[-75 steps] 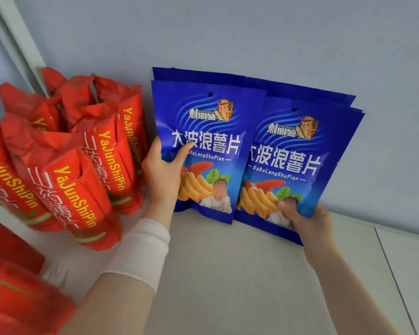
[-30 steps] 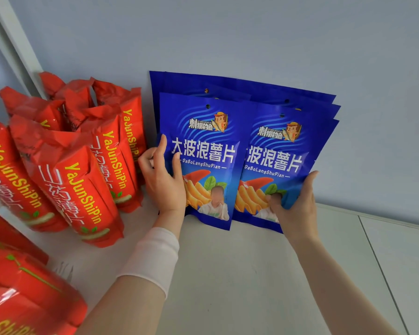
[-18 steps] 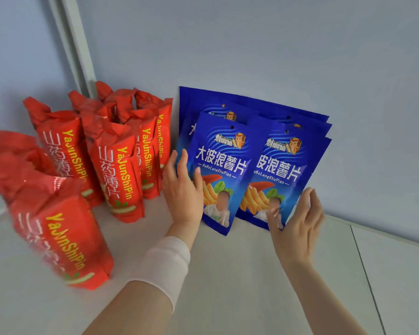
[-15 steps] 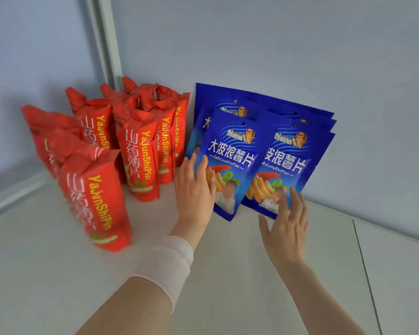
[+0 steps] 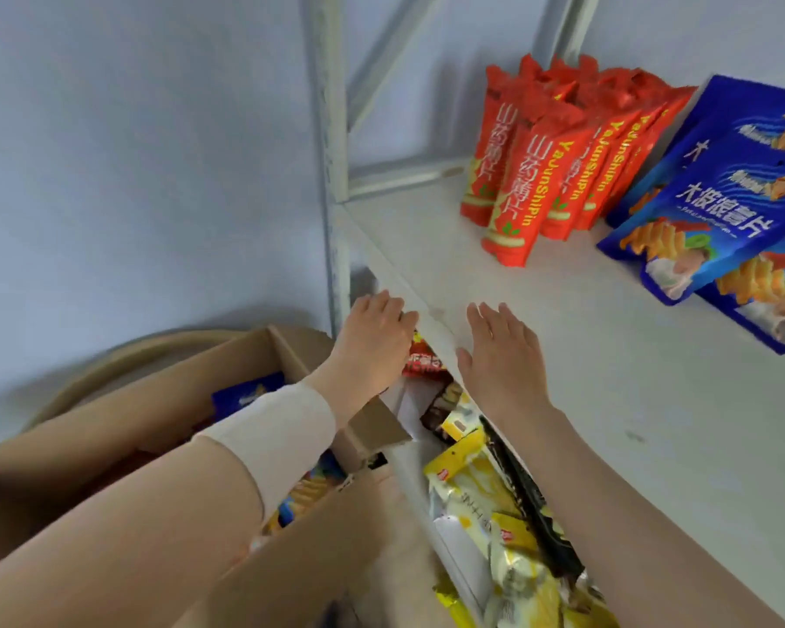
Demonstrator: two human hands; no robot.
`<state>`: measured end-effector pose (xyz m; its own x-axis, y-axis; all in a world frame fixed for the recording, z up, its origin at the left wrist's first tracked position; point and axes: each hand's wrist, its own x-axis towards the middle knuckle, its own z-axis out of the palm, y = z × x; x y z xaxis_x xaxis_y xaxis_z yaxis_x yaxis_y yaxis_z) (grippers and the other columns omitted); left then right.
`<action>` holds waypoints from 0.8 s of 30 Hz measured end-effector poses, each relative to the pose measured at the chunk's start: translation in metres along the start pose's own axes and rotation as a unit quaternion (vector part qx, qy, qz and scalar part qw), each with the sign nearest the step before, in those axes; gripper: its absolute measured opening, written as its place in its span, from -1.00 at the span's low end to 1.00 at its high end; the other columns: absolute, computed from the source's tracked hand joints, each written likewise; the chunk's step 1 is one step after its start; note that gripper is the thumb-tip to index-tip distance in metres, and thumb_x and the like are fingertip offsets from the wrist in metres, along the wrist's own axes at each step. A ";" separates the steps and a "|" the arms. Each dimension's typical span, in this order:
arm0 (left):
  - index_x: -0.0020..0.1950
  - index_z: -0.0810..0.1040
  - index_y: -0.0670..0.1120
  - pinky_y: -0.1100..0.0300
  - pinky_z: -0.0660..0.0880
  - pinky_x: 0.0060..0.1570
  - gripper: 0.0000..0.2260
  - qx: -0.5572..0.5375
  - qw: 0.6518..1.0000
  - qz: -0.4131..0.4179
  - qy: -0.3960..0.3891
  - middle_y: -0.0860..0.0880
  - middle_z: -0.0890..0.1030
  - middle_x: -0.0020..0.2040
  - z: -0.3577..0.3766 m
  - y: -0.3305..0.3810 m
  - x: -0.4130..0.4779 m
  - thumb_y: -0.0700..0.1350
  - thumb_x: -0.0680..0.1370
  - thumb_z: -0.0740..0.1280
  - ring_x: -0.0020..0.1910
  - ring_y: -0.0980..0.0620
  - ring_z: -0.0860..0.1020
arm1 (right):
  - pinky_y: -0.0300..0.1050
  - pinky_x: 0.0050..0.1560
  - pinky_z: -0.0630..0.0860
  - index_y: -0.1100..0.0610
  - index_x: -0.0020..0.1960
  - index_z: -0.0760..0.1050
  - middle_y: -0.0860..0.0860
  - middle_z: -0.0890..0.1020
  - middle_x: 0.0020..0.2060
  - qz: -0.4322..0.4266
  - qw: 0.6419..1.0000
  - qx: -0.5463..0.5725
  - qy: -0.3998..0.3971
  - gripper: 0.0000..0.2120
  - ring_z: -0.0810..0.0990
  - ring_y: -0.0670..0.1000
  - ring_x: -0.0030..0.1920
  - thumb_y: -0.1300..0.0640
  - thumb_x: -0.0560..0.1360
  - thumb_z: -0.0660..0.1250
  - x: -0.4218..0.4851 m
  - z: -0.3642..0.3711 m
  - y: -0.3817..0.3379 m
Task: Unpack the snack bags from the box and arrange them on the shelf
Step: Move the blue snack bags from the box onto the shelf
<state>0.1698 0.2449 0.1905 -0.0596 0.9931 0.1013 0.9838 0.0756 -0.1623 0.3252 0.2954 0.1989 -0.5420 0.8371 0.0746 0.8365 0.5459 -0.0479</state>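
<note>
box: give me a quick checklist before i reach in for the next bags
1. Hands free: left hand and right hand hold nothing: ok.
2. Box open at the top: ok.
3. Bags left inside: a blue bag shows: ok.
4. How many are left: the left arm hides most of the inside: cannot tell.
5. Shelved stock steady: red bags upright, blue bags leaning back: ok.
6. Bare shelf in front for more: ok.
</note>
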 end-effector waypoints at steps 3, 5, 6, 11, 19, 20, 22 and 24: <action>0.41 0.29 -0.10 -0.01 0.18 0.37 -0.64 0.007 0.997 -0.068 -0.030 -0.14 0.33 0.41 0.017 -0.055 -0.057 -0.10 0.62 0.09 0.42 -0.15 0.24 | 0.00 0.47 0.04 0.13 0.52 0.00 0.05 0.11 0.52 -0.067 0.998 0.013 -0.011 -0.46 0.01 0.08 0.52 0.00 0.61 0.06 0.004 0.016 -0.070; 0.43 0.26 -0.10 -0.01 0.13 0.40 -0.63 -0.009 0.990 -0.118 -0.070 -0.13 0.30 0.44 0.033 -0.092 -0.095 -0.08 0.63 0.09 0.45 -0.14 0.20 | 0.01 0.48 0.04 0.14 0.52 0.03 0.06 0.14 0.51 -0.108 0.994 0.020 -0.027 -0.46 0.03 0.08 0.52 0.00 0.61 0.07 0.008 0.034 -0.115; 0.45 0.25 -0.09 0.00 0.11 0.41 -0.62 -0.020 0.985 -0.150 -0.084 -0.11 0.29 0.45 0.043 -0.111 -0.114 -0.07 0.63 0.09 0.46 -0.13 0.18 | 0.02 0.49 0.05 0.15 0.52 0.04 0.07 0.15 0.50 -0.125 0.991 0.020 -0.037 -0.45 0.04 0.09 0.52 -0.01 0.60 0.08 0.009 0.044 -0.137; 0.45 0.26 -0.04 0.04 0.15 0.39 -0.58 -0.102 0.934 -0.310 -0.146 -0.07 0.33 0.43 0.114 -0.184 -0.215 0.01 0.60 0.14 0.47 -0.10 0.20 | 0.00 0.48 0.04 0.13 0.53 -0.01 0.04 0.13 0.51 -0.153 0.976 0.028 -0.152 -0.45 0.03 0.07 0.52 -0.02 0.61 0.03 0.000 0.122 -0.233; 0.46 0.22 -0.06 0.06 0.26 0.34 -0.54 -0.220 0.848 -0.389 -0.284 -0.06 0.36 0.41 0.220 -0.185 -0.291 0.05 0.59 0.16 0.40 -0.07 0.29 | 0.00 0.44 0.15 0.11 0.51 0.03 0.04 0.17 0.50 -0.094 0.932 -0.026 -0.349 -0.42 0.08 0.09 0.51 -0.08 0.59 0.09 -0.035 0.246 -0.265; 0.46 0.21 -0.06 0.06 0.26 0.33 -0.53 -0.238 0.840 -0.388 -0.296 -0.06 0.35 0.41 0.230 -0.181 -0.289 0.06 0.59 0.16 0.40 -0.07 0.30 | 0.01 0.43 0.17 0.11 0.51 0.02 0.05 0.17 0.50 -0.079 0.928 -0.024 -0.362 -0.41 0.08 0.10 0.50 -0.09 0.59 0.09 -0.034 0.255 -0.262; 0.48 0.19 -0.06 0.06 0.26 0.33 -0.50 -0.283 0.816 -0.392 -0.317 -0.07 0.34 0.42 0.248 -0.175 -0.278 0.08 0.59 0.16 0.39 -0.08 0.30 | 0.02 0.42 0.20 0.13 0.52 0.01 0.07 0.18 0.49 -0.039 0.922 -0.010 -0.386 -0.39 0.12 0.12 0.49 -0.11 0.58 0.10 -0.027 0.271 -0.255; 0.47 0.20 -0.08 0.06 0.28 0.33 -0.49 -0.339 0.779 -0.415 -0.326 -0.08 0.36 0.41 0.264 -0.171 -0.260 0.09 0.58 0.18 0.38 -0.08 0.32 | 0.03 0.39 0.23 0.14 0.51 0.01 0.10 0.20 0.47 0.013 0.914 0.015 -0.404 -0.35 0.19 0.13 0.46 -0.14 0.56 0.12 -0.018 0.285 -0.247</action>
<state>-0.0277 -0.0026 -0.0672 -0.5785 0.4786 -0.6605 0.4103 0.8706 0.2714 0.1054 0.1562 -0.0743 -0.4154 0.5956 -0.6875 0.8536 0.5164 -0.0684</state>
